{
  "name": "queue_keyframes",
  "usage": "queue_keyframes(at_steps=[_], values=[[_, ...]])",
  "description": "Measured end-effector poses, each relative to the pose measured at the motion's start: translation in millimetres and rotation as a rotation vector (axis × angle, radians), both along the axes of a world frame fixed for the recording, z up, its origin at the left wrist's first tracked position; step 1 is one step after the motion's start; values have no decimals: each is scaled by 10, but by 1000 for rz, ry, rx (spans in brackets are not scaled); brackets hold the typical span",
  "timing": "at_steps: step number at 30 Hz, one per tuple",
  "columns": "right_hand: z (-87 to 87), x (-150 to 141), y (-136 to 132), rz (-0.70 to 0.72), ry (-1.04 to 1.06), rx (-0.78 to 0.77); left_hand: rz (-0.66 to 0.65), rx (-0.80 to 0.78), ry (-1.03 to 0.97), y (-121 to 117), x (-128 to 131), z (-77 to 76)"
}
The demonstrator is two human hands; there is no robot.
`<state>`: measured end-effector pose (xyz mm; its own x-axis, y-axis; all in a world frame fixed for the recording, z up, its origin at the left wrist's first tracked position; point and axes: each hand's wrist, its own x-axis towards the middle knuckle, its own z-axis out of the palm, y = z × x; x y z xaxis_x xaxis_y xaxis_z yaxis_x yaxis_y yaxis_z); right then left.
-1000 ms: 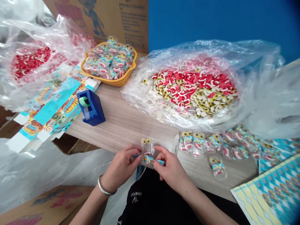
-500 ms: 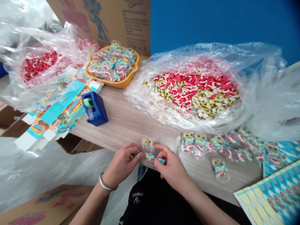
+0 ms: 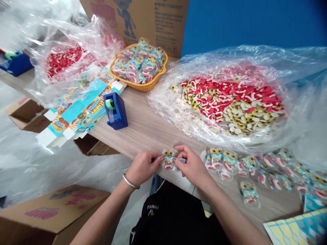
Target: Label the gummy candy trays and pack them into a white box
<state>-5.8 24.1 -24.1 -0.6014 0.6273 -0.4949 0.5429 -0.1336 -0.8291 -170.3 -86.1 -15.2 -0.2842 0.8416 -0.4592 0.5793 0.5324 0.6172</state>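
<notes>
My left hand point(image 3: 143, 167) and my right hand point(image 3: 192, 166) both pinch one small clear candy pack point(image 3: 169, 160) at the near edge of the wooden table point(image 3: 148, 131). The pack shows two yellow eyes on top and a red and white mouth below, with a blue sticker band across it. My left thumb and finger grip the band's left end, and my right fingers grip its right end. A silver bangle circles my left wrist.
More finished packs point(image 3: 230, 162) lie to the right. A big clear bag of red and yellow gummies point(image 3: 230, 102) fills the right back. A yellow basket point(image 3: 150, 86) of packs, a blue tape dispenser point(image 3: 114, 110), flat printed cartons point(image 3: 76, 109) and cardboard boxes point(image 3: 46, 214) are around.
The view has shifted left and down, so everything sits further right in the picture. My hands have turned the pack so the eyes and mouth face up, with the band drawn across it.
</notes>
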Motion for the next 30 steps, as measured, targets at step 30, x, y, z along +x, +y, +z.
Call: queue_keyframes(at_steps=[30], values=[[-64, -95, -424, 274, -112, 296, 951, 135, -915, -693, 507, -325]])
